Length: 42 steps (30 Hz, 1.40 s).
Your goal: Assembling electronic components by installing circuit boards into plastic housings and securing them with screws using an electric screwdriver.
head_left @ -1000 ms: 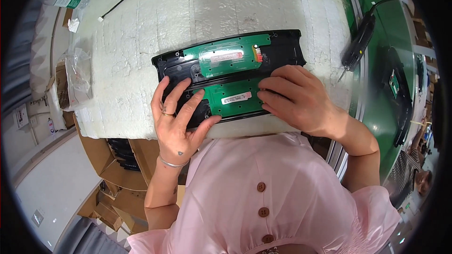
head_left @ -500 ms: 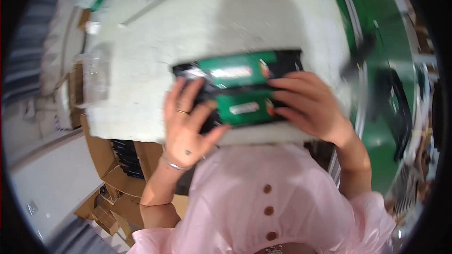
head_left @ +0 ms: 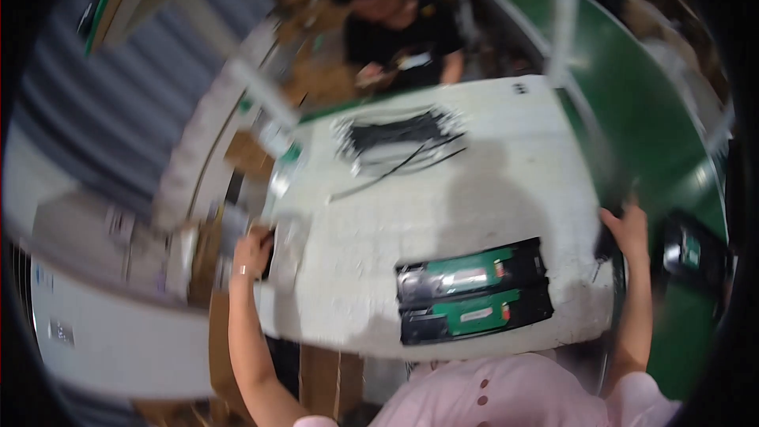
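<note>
So, left to right: a cardboard box (head_left: 207,257) stands past the table's left edge; it's too blurry to make out what's in it. Just beside it is the left hand (head_left: 251,253), fingers bent, with something dark right at them. Can't tell if that hand is clamped on it or only near it. Then there's a clear bag (head_left: 291,251) along the mat's left edge, contents too smeared to read. Under the near edge sits an open carton (head_left: 320,379), and its inside is too dark to sort out.

Up the table, a bunch of black cables (head_left: 395,133) with white ends lies near the far edge, where another person (head_left: 403,47) in a black top is.

The two black panels (head_left: 531,306) lie side by side near the front edge, right of centre, each carrying a green board (head_left: 451,320). Both hands are well apart from them. A wide stretch of mat (head_left: 340,269) runs between bag and panels, a narrower strip to their right.

Right hand (head_left: 627,231) is out at the right edge, by a dark blurred tool (head_left: 605,247); can't tell if it's gripping. Beyond is a green surface (head_left: 656,95) holding a black part (head_left: 696,257).
</note>
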### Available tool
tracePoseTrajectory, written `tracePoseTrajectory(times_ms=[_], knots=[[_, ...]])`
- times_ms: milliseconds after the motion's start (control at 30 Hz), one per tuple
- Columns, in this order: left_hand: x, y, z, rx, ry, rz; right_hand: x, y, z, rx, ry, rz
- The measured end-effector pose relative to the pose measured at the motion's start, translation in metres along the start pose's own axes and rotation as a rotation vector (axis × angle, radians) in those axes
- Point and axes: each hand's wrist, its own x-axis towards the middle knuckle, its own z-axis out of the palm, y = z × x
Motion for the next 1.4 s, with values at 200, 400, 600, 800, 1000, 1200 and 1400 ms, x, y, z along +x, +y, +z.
tracePoseTrajectory(times_ms=[200, 400, 600, 800, 1000, 1200, 1400], knots=[[0.017, 0.032, -0.006, -0.237, 0.033, -0.127, 0.009, 0.016, -0.004, 0.491, -0.159, 0.298], [0.025, 0.011, -0.009, -0.605, 0.176, -0.382, -0.005, -0.063, -0.048, 1.167, -0.312, 0.188], [0.031, -0.013, 0.009, -0.705, 0.067, -0.466, 0.011, -0.114, -0.064, 1.448, -0.180, 0.015], [0.027, 0.013, -0.003, -1.002, -0.043, -0.771, 0.023, -0.129, -0.053, 1.392, -0.230, 0.019], [0.026, -0.017, 0.004, -1.835, -0.157, -0.895, 0.027, -0.142, -0.034, 1.355, -0.245, -0.042], [0.022, -0.006, 0.006, -2.177, 0.109, -0.779, 0.032, -0.143, -0.018, 1.276, -0.189, -0.009], [0.009, 0.003, 0.001, -2.346, 0.309, -0.692, 0.029, -0.140, -0.017, 1.258, -0.173, -0.011]])
